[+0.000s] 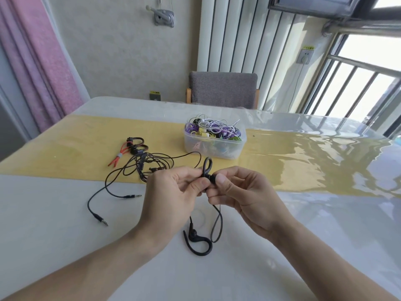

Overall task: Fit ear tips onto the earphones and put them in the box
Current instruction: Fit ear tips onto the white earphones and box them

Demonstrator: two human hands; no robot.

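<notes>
1. The left hand (173,192) and right hand (243,192) met above the desk (65,235), fingertips nearly touching, and both grips closed on one black earphone (208,178).
2. The left grip pinched the earphone's body between thumb and curled fingers; its ear hook (207,165) rose as a loop just above the pinch.
3. The right grip was curled too, thumb and forefinger pressed on the earphone's dark end, just right of the left thumb. Whether an ear tip sat under those fingers could not be told.
4. From under the grips a black cable (218,222) hung down in a loop to the desk.
5. Directly below the grips, the second earphone (195,240) of the pair lay on the desk, its hook curving toward the person.
6. Beyond the grips and slightly right stood the clear box (214,146), heaped with white, purple and yellow earphones.
7. Left of the grips and a little beyond lay a tangle of dark cables (149,164); two jack plugs (134,195) trailed out of it, left of the left hand.
8. Farther left and beyond the tangle lay a red earphone set (130,148) with dark hooks.
9. The box, tangle and red set sat on a yellow runner (303,159) under the desk's glossy cover.
10. A grey chair (223,90) stood past the desk's far edge.
</notes>
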